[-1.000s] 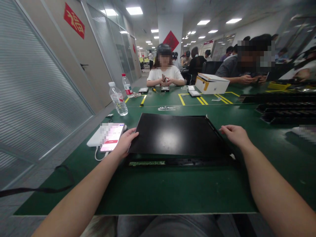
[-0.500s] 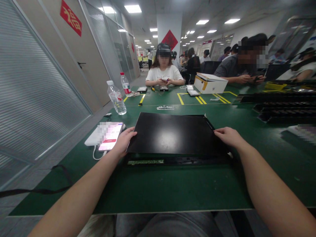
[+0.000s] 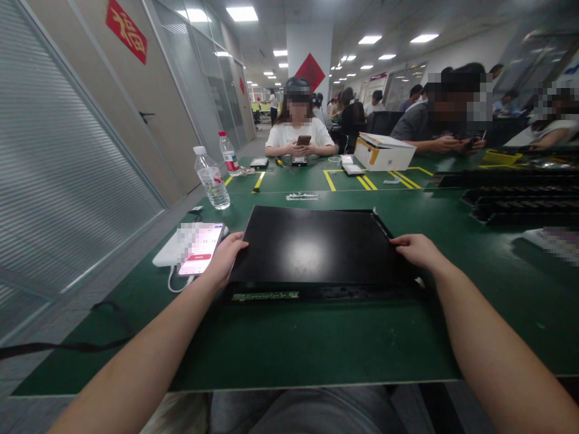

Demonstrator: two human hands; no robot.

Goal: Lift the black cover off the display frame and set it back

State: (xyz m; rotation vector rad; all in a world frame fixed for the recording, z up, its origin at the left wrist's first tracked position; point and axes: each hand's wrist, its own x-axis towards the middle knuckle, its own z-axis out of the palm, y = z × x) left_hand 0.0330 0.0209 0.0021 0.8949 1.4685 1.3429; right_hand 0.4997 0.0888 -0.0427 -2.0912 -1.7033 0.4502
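Note:
A flat, glossy black panel [image 3: 312,247] lies slightly askew over a shallow black frame [image 3: 357,294]. Along the frame's near side shows a green circuit board strip [image 3: 266,296]. My left hand [image 3: 228,258] is closed on the panel's left edge, thumb on top and fingers mostly out of sight. At the right edge, my right hand [image 3: 417,249] pinches with thumb and forefinger near the frame's side. Whether it grips the panel alone or the frame too, I cannot tell. Most of the frame's inside is hidden under the panel.
Left of my hand lie a lit phone [image 3: 201,250] and a white cabled device [image 3: 165,256]. Two water bottles [image 3: 212,181] stand behind them. Black frame-like parts [image 3: 511,196] are stacked at right. Across the green table [image 3: 316,349], a person holds a phone [image 3: 304,140] near a white box [image 3: 386,154].
The panel and both my hands stay nearly in place, with only a slight shift of the view. The person opposite has tilted up the phone they hold.

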